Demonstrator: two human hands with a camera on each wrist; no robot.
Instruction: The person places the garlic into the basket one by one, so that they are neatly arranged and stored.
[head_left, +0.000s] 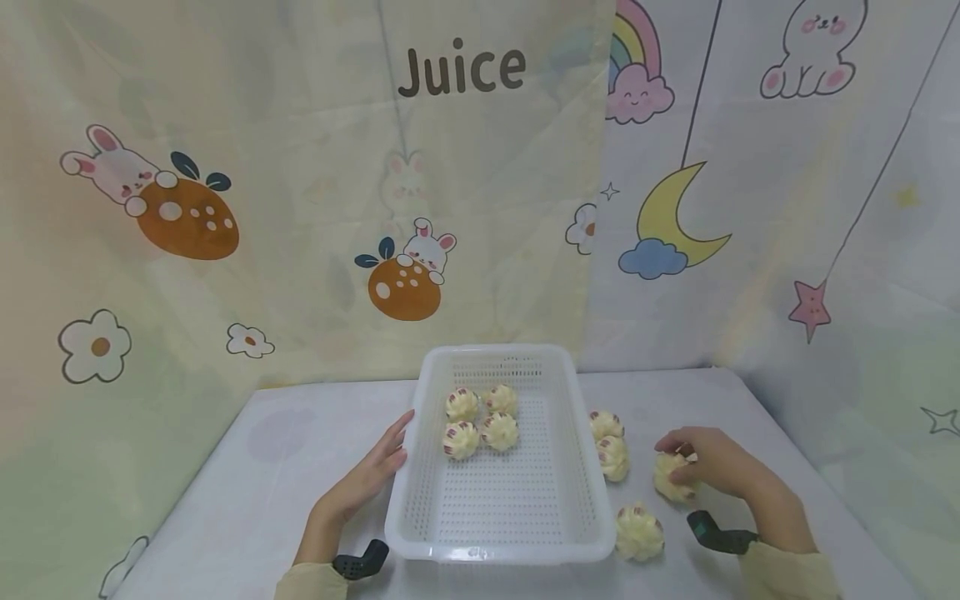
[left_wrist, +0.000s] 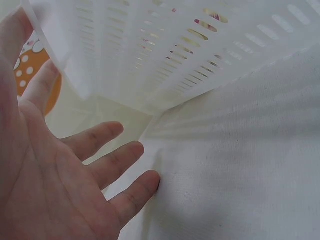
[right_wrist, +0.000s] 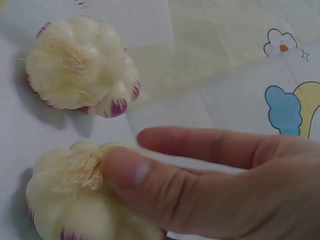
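A white perforated plastic basket (head_left: pixel 498 542) stands on the table with several garlic bulbs (head_left: pixel 461 440) grouped in its far left part. My left hand (head_left: pixel 365 479) is at the basket's left side, fingers spread and fingertips at the rim; the left wrist view shows the bare palm (left_wrist: pixel 55 185) beside the slotted wall (left_wrist: pixel 165 45). Right of the basket, my right hand (head_left: pixel 716 461) holds a garlic bulb (head_left: pixel 670 479) between thumb and fingers, at the table. In the right wrist view the thumb (right_wrist: pixel 145 185) lies against that bulb's root end (right_wrist: pixel 75 200), partly covering it.
Two garlic bulbs (head_left: pixel 613 458) lie against the basket's right side. Another bulb (head_left: pixel 639 533) sits by its near right corner. A printed cloth (head_left: pixel 480 208) hangs behind the white table (head_left: pixel 300 450). Both wrists carry a dark device (head_left: pixel 720 533).
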